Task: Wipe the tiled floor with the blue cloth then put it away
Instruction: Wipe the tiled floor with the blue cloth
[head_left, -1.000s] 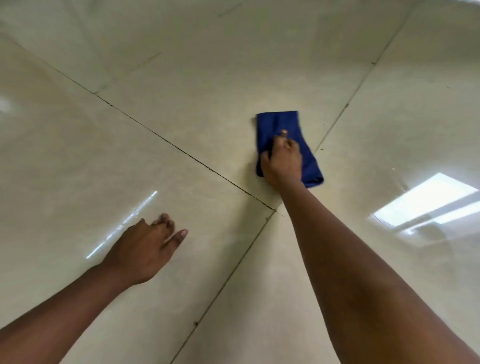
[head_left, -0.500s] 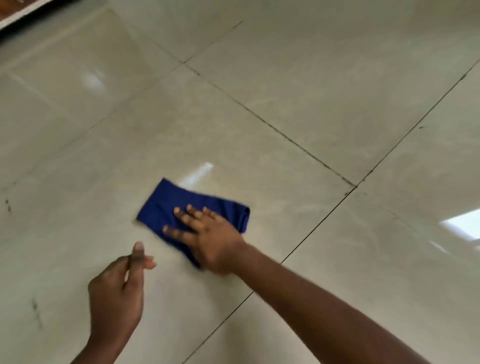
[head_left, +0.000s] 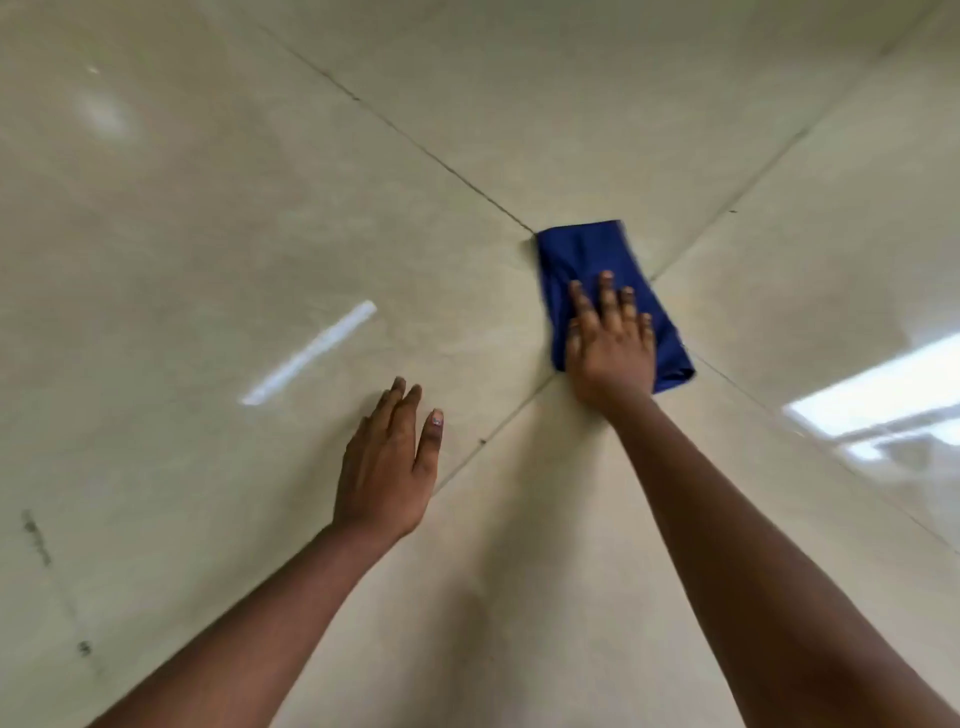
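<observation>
The blue cloth (head_left: 597, 260), folded into a long rectangle, lies flat on the tiled floor (head_left: 234, 208) right where four glossy beige tiles meet, covering the crossing of the dark grout lines (head_left: 405, 137). The right hand (head_left: 610, 345) presses down on its nearer half with the palm flat and all fingers stretched out and slightly spread — it grips nothing, only pins the cloth to the floor, and the far end of the cloth shows bare beyond the fingertips. Half a second ago the same hand held the cloth well to the left, out on the open face of a tile and lying crosswise; now the cloth sits at the grout crossing with its long side running away from the person, much as it lay a second ago, though then the hand was bunched up on it rather than flat. The left hand (head_left: 387, 467) is open and empty, fingers extended and close together, low over the tile to the left of the near grout line; whether it touches the floor I cannot tell. Half a second ago that hand was loosely curled. Bright ceiling-light reflections (head_left: 878, 387) streak the floor.
</observation>
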